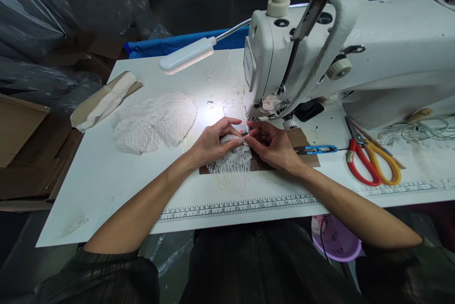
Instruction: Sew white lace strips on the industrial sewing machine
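Observation:
Just in front of the sewing machine's (261, 53) needle area, a piece of white lace (232, 169) hangs from my two hands toward the table's front edge. My left hand (216, 142) pinches the lace's upper edge between thumb and fingers. Close beside it, my right hand (272, 145) grips the same edge, fingertips nearly meeting the left ones. The presser foot and needle are partly hidden behind my fingers. More white lace (227, 79) lies behind, beside the machine head. Under my right wrist is a brown plate (302, 140) set in the table.
Blue thread snips (325, 148) and red-and-yellow-handled scissors (371, 162) lie to the right. A heap of lace pieces (156, 121) and a banded white roll (110, 100) on card lie left. A lamp (188, 55) hangs low over the table. A purple basket (337, 240) stands below.

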`<action>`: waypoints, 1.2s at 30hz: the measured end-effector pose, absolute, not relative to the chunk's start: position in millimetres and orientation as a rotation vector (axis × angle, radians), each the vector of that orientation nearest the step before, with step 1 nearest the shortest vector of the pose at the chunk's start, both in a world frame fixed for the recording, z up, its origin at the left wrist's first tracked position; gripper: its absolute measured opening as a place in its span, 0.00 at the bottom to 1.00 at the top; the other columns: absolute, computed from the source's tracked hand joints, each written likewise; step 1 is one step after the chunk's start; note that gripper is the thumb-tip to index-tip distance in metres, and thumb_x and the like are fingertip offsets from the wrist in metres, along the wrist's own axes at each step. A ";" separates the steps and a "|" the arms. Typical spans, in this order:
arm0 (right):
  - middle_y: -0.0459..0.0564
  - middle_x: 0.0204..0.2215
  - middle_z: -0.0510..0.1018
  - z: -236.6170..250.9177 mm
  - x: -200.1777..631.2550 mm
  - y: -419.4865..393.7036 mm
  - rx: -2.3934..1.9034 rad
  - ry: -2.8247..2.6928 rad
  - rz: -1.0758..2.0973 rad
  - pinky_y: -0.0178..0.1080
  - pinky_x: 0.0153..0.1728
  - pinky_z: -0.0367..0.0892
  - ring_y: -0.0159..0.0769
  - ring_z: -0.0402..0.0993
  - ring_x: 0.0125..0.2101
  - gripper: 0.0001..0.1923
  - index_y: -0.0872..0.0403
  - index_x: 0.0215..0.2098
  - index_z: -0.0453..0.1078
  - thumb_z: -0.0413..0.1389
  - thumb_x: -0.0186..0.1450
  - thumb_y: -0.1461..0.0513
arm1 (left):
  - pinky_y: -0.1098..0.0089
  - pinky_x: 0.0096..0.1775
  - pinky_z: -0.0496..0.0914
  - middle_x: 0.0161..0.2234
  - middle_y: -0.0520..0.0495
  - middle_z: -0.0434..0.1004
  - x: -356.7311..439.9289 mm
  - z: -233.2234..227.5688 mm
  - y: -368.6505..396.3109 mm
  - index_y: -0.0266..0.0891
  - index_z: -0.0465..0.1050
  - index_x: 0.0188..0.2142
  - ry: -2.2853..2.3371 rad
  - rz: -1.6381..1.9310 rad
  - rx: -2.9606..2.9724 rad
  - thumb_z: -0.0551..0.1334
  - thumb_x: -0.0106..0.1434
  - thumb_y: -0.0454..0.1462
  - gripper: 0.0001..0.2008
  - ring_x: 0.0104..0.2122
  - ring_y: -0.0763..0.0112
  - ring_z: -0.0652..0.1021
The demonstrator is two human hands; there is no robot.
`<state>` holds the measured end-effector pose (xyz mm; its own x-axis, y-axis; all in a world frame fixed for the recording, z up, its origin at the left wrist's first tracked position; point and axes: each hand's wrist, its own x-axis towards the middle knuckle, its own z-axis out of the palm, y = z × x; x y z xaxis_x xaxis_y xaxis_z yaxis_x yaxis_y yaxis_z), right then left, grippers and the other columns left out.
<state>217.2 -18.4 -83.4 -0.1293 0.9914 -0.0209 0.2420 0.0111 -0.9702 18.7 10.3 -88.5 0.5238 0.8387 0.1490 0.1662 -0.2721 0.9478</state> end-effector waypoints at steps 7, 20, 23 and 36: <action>0.48 0.34 0.77 -85.7 218.2 -18.8 -1.278 -1.477 1.238 0.39 0.36 0.72 0.33 0.74 0.33 0.27 0.56 0.52 0.70 0.65 0.58 0.53 | 0.70 0.32 0.74 0.34 0.45 0.80 19.1 -88.6 9.9 0.35 0.65 0.54 0.853 0.831 1.763 0.67 0.63 0.40 0.23 0.31 0.72 0.79; 0.47 0.32 0.77 -85.6 217.5 -18.0 -1.325 -1.464 1.201 0.38 0.34 0.72 0.31 0.74 0.31 0.22 0.56 0.50 0.71 0.62 0.60 0.56 | 0.69 0.34 0.75 0.33 0.47 0.78 19.1 -87.6 10.1 0.34 0.65 0.54 0.871 0.809 1.818 0.65 0.64 0.39 0.21 0.32 0.73 0.78; 0.47 0.32 0.77 -87.8 217.8 -17.9 -1.317 -1.474 1.192 0.39 0.35 0.71 0.32 0.74 0.31 0.22 0.55 0.50 0.71 0.62 0.60 0.55 | 0.69 0.34 0.75 0.34 0.47 0.79 19.1 -87.3 9.3 0.34 0.65 0.54 0.870 0.803 1.823 0.65 0.64 0.39 0.21 0.32 0.73 0.78; 0.47 0.32 0.77 -88.2 217.4 -16.9 -1.318 -1.474 1.183 0.39 0.36 0.72 0.32 0.74 0.31 0.22 0.56 0.50 0.71 0.62 0.60 0.56 | 0.68 0.36 0.76 0.36 0.45 0.79 19.0 -87.3 9.0 0.34 0.65 0.54 0.854 0.806 1.825 0.66 0.63 0.38 0.22 0.33 0.72 0.79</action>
